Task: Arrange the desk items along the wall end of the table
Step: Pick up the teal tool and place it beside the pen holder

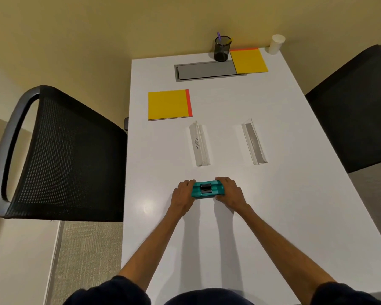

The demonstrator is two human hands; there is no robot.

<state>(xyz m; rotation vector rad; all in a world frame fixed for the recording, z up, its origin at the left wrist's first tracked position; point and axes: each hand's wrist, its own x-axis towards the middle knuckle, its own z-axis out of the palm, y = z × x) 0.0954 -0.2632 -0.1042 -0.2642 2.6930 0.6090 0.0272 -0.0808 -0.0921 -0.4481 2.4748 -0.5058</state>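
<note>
Nearest the person, both hands close on the ends of a teal holder [207, 189] that sits on the white worktop [295, 216]. The left hand [182, 195] cups its left end with fingers curled over the top edge, and the right hand [228, 191] does the same at the right end; it is squeezed between the palms, not pinched by the fingertips. A black block sits in a slot at its middle. It looks loose, so a tilt on the way to the wall end could tip it out, and a grip held only by end pressure may slip if either palm relaxes.

Just beyond stand two clear name stands. The left name stand [199, 144] carries a handwritten word, possibly "Panda", though the script is too small to be sure. The right name stand [254, 143] shows no writing I can read. Both are light and lie near the straight path forward, so a low carry or a trailing forearm could knock one over or skid it aside.

Farther on, a yellow notepad [168, 104] with a red edge lies near the left side, well short of the wall. At the wall end a second yellow notepad [248, 60] overlaps a grey cable hatch [205, 71], beside a black mesh pen cup [222, 49] and a white paper cup [276, 44]. That end is crowded; setting the holder down carelessly could topple the pen cup. No brand marks are legible anywhere.
</note>
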